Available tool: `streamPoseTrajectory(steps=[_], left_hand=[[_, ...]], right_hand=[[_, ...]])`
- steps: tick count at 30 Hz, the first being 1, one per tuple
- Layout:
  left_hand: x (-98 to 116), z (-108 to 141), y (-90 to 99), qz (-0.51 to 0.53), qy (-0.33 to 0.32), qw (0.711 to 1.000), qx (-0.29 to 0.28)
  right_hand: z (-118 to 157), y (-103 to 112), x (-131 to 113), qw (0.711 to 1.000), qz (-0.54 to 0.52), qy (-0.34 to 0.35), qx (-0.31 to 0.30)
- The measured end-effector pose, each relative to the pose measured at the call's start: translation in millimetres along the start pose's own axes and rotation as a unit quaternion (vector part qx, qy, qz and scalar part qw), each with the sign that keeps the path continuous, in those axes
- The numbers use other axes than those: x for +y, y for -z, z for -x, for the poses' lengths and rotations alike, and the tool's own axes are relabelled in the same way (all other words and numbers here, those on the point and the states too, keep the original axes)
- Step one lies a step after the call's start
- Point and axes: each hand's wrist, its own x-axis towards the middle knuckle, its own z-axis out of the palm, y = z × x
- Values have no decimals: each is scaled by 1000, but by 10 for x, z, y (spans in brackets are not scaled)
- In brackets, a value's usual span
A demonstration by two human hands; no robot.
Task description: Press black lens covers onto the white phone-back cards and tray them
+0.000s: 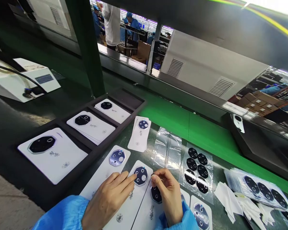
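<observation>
My left hand (111, 196) lies over a white panel (121, 216), its fingers stretched out and its fingertips at the edge of a dark blue octagonal piece (140, 176). Beside it, my right hand (166, 191) is closed in a pinch at the top of a neighbouring white panel (144, 212), above a black octagonal piece (156, 194). What the pinch holds, if anything, is too small to tell. Another panel (97, 175) with a blue octagon lies to the left, and one more (202, 214) lies at the right.
A black divided tray (94, 150) holds stacked white panels on the left. Behind my hands lie a small panel stack (138, 135), clear film (166, 147) and a sheet of black octagons (197, 169). White cloths (228, 199) and bagged pieces (259, 188) lie at right.
</observation>
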Motion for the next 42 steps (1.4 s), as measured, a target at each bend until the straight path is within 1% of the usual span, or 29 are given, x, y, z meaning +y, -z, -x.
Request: streamPoseTrajectory(steps=[4, 8, 12, 16, 20, 22, 24, 27, 29, 32, 34, 35, 36, 37, 38, 42], left_hand=[[-3, 7, -3, -5, -3, 1000, 4], [-10, 9, 0, -2, -7, 1000, 0], [-13, 0, 4, -6, -11, 1000, -6], [-8, -4, -2, -14, -14, 1000, -3], [-3, 3, -2, -16, -13, 1000, -11], [-3, 8, -1, -20, -12, 999, -23], [-5, 14, -1, -21, -11, 999, -26], [-6, 18, -1, -11, -5, 1000, -20], [-7, 15, 2, -9, -1, 1000, -21], [-7, 7, 13, -9, 0, 1000, -24], [-8, 7, 19, -3, -1, 1000, -23], [-9, 10, 20, 1, -1, 1000, -21], [-10, 14, 21, 3, -2, 1000, -20], [-11, 19, 20, 4, -3, 1000, -21], [-12, 24, 18, 3, -3, 1000, -23], [-15, 35, 14, 2, -3, 999, -34]], right_hand=[[-7, -25, 27, 1000, 3, -5, -11], [-2, -28, 31, 1000, 19, 17, -16], [14, -11, 22, 996, 81, 27, -10], [6, -36, -4, 988, 133, 76, -1], [-40, -112, -31, 988, 139, 56, -47], [-68, -159, -26, 980, 176, 71, -64], [-93, -207, -5, 962, 235, 125, -58], [-113, -271, 40, 919, 314, 236, -37], [-111, -300, 68, 890, 350, 290, -38], [-99, -331, 98, 844, 415, 338, -41], [-100, -353, 108, 813, 459, 357, -34], [-106, -367, 109, 804, 474, 358, -30], [-117, -383, 107, 800, 483, 353, -29], [-132, -401, 102, 805, 485, 341, -31], [-150, -418, 94, 816, 479, 321, -35], [-224, -459, 47, 885, 414, 209, -41]])
